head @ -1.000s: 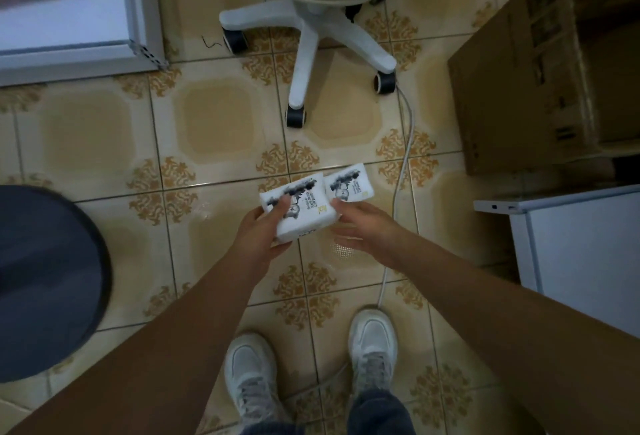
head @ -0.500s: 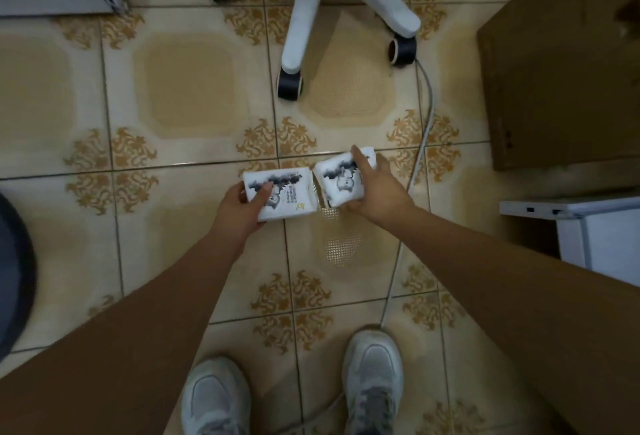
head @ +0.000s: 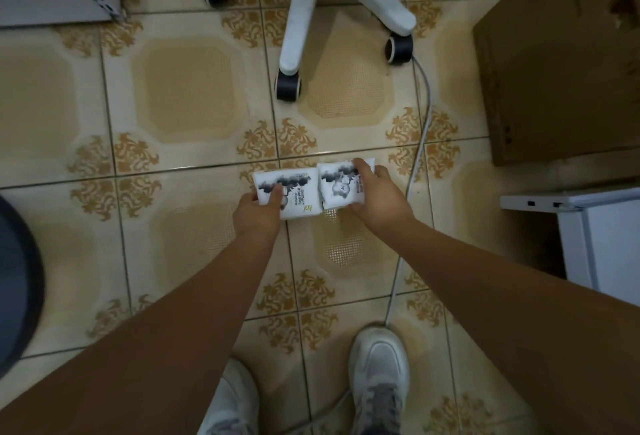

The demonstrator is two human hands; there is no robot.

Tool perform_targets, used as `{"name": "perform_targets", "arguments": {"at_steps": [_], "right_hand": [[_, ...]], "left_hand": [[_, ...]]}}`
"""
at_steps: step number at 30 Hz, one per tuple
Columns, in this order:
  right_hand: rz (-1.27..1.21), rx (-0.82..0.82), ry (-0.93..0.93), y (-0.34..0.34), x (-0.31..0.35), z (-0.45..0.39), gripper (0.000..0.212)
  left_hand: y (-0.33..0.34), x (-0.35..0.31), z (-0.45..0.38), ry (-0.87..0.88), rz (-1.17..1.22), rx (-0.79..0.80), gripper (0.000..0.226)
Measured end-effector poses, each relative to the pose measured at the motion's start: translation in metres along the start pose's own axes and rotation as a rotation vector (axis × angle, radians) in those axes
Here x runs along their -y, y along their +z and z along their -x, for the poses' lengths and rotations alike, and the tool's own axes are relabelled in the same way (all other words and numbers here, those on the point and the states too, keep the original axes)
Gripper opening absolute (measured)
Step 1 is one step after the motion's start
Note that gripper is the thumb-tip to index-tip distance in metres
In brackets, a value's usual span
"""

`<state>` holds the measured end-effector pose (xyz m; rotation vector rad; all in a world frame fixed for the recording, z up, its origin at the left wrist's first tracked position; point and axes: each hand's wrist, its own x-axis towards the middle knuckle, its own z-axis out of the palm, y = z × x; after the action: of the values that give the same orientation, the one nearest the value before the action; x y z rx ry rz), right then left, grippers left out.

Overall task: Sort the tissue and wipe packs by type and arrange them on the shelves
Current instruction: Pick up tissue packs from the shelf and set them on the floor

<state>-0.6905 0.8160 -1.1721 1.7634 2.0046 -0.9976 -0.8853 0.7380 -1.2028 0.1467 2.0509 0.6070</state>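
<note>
Head view, the only one: left hand (head: 258,214) is pinching the left tissue pack (head: 289,194), thumb on its printed top and fingers underneath, while right hand (head: 375,197) is gripping the right tissue pack (head: 337,183) with fingers curling over its far edge. Both packs are sitting just past centre toward twelve o'clock, held side by side with short edges touching, above the tiled floor (head: 187,88). Office chair base (head: 311,1) is standing at twelve, cardboard box (head: 554,71) at two, white cabinet (head: 602,237) at three. No shelf is showing. These packs are looking light, soft and squashy, their film wrap probably slippery, so taking them across the short sides seems safest.
</note>
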Motion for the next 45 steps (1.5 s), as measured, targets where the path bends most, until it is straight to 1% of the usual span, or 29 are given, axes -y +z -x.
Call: {"name": "perform_targets", "arguments": {"at_steps": [4,7,9,10,12,14,17,20,23,25,28,33,36,40,42,45], "right_hand": [[-0.041,0.036,-0.029,-0.004,-0.003,0.002,0.088],[-0.007,0.140,-0.043,-0.016,-0.001,0.004,0.097],[0.049,0.189,-0.018,-0.029,0.003,0.008,0.101],[0.072,0.184,0.008,-0.037,0.006,0.011,0.099],[0.099,0.124,0.044,-0.060,0.017,0.021,0.089],[0.126,0.066,0.039,-0.088,0.029,0.033,0.079],[0.174,-0.003,-0.017,-0.141,0.053,0.060,0.073],[0.132,-0.107,-0.063,-0.205,0.088,0.097,0.068],[0.031,-0.234,-0.103,-0.280,0.126,0.145,0.062],[-0.011,-0.325,-0.139,-0.338,0.154,0.178,0.056],[-0.050,-0.407,-0.184,-0.441,0.201,0.235,0.059],[-0.009,-0.579,-0.271,-0.623,0.268,0.349,0.062],[-0.005,-0.675,-0.308,-0.711,0.295,0.423,0.063],[0.008,-0.800,-0.340,-0.804,0.313,0.515,0.064],[0.012,-0.861,-0.352,-0.837,0.315,0.566,0.064],[0.007,-0.876,-0.352,-0.864,0.318,0.617,0.064]], "left_hand": [[0.000,-0.004,0.003,-0.037,0.048,0.055,0.054],[-0.008,-0.013,0.008,-0.078,0.026,0.138,0.050],[-0.018,-0.027,0.017,-0.044,-0.134,0.169,0.058],[-0.023,-0.035,0.024,0.000,-0.251,0.158,0.063],[-0.036,-0.054,0.043,0.113,-0.449,0.117,0.069],[-0.049,-0.072,0.066,0.213,-0.570,0.102,0.071],[-0.068,-0.106,0.110,0.346,-0.725,0.125,0.075],[-0.094,-0.153,0.173,0.479,-0.870,0.144,0.073],[-0.127,-0.206,0.251,0.587,-0.939,0.154,0.071],[-0.153,-0.242,0.309,0.633,-0.960,0.159,0.069],[-0.190,-0.290,0.396,0.684,-0.984,0.146,0.067],[-0.245,-0.370,0.536,0.717,-0.855,0.120,0.071],[-0.273,-0.412,0.618,0.815,-0.730,0.067,0.069],[-0.304,-0.460,0.719,0.952,-0.682,-0.016,0.067],[-0.321,-0.474,0.767,1.056,-0.676,-0.036,0.067],[-0.331,-0.493,0.814,1.163,-0.671,-0.047,0.067]]}}
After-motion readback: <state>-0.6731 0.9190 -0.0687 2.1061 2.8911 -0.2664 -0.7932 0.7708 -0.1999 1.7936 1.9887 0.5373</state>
